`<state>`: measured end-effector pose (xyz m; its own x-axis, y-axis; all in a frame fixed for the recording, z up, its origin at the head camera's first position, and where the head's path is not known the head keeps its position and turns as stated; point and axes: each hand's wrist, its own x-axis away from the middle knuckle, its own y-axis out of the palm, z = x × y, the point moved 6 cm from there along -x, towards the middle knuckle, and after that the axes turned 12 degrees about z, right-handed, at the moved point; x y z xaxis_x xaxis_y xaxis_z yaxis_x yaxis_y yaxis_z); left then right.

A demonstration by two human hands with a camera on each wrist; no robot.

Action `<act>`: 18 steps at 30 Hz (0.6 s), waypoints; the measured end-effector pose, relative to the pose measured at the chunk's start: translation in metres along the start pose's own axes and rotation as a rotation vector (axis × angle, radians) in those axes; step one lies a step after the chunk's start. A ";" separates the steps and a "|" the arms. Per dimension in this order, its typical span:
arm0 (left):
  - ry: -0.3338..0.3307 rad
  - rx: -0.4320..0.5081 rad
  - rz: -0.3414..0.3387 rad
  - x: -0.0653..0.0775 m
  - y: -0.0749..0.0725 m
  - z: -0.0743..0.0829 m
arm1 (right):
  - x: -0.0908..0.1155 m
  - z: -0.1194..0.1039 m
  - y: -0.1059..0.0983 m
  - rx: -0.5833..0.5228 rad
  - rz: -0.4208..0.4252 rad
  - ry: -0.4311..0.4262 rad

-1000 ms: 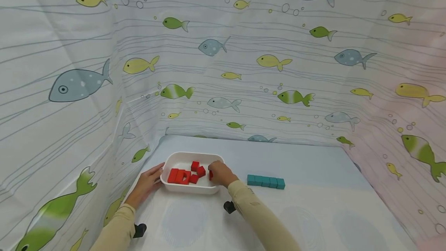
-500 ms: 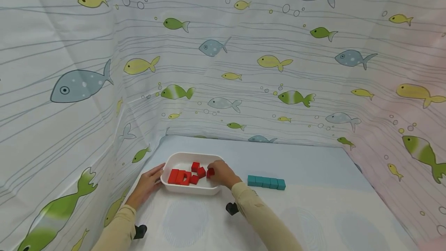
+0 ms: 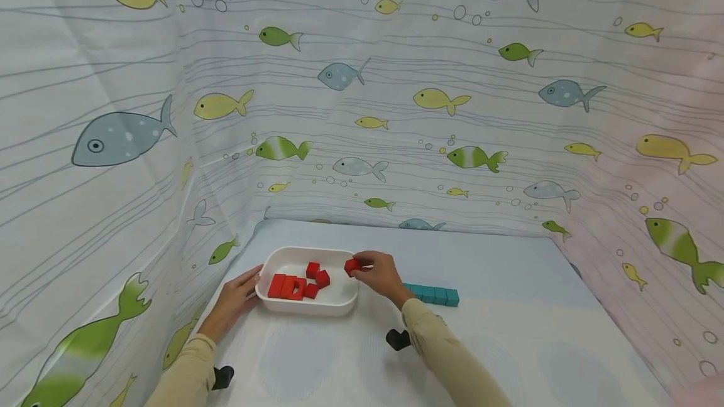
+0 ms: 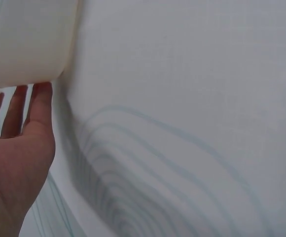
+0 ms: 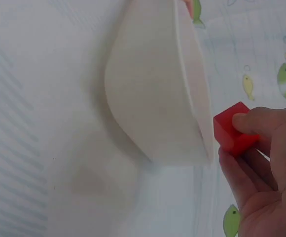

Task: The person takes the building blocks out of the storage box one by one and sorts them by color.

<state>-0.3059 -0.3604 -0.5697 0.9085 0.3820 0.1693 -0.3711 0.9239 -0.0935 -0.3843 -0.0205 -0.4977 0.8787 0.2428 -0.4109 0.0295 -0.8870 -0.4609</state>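
Observation:
My right hand (image 3: 382,274) pinches a red cube (image 3: 352,267) between thumb and fingers at the right end of a white tub (image 3: 308,308). In the right wrist view, the held red cube (image 5: 235,127) shows close beside the tub's rim, the thumb lying over one face. My left hand (image 3: 236,296) touches the tub's left end with its fingers extended; the left wrist view shows the fingertips (image 4: 43,89) against the tub wall (image 4: 32,44). Inside the tub are several red blocks: loose cubes (image 3: 322,279), flat pieces (image 3: 276,286) and an arch block (image 3: 298,289) at the left.
A row of joined-up teal cubes (image 3: 434,295) lies on the white-covered table (image 3: 509,344) right of the tub, partly behind my right wrist. Fish-patterned curtains (image 3: 396,143) enclose the table at the back and both sides. Black wrist-camera mounts (image 3: 398,339) jut from the sleeves.
My right hand has lifted the red cube from the tub's floor and moved up and right to the rim, now overlapping the teal row. My left hand stays at the tub's left end.

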 end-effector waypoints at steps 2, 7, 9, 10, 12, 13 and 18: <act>0.000 0.002 0.001 0.000 0.001 0.000 | 0.003 0.002 -0.012 -0.024 0.035 0.015; -0.012 -0.001 0.004 0.001 0.002 0.000 | 0.014 0.013 -0.036 -0.028 0.089 0.090; -0.013 -0.004 0.004 0.002 0.002 0.001 | 0.019 0.018 -0.045 -0.025 0.096 0.122; -0.012 -0.003 0.005 0.002 0.002 0.002 | 0.022 0.021 -0.049 -0.033 0.095 0.128; -0.007 -0.007 0.001 0.002 0.002 0.003 | 0.028 0.026 -0.057 -0.055 0.087 0.145; -0.005 -0.009 0.000 0.003 0.002 0.004 | 0.031 0.028 -0.060 -0.066 0.080 0.151; -0.001 -0.011 -0.005 0.003 0.002 0.003 | 0.050 0.038 -0.077 -0.144 0.048 0.125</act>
<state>-0.3045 -0.3569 -0.5661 0.9102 0.3775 0.1703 -0.3645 0.9254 -0.1033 -0.3608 0.0745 -0.5127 0.9328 0.1564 -0.3246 0.0464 -0.9456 -0.3221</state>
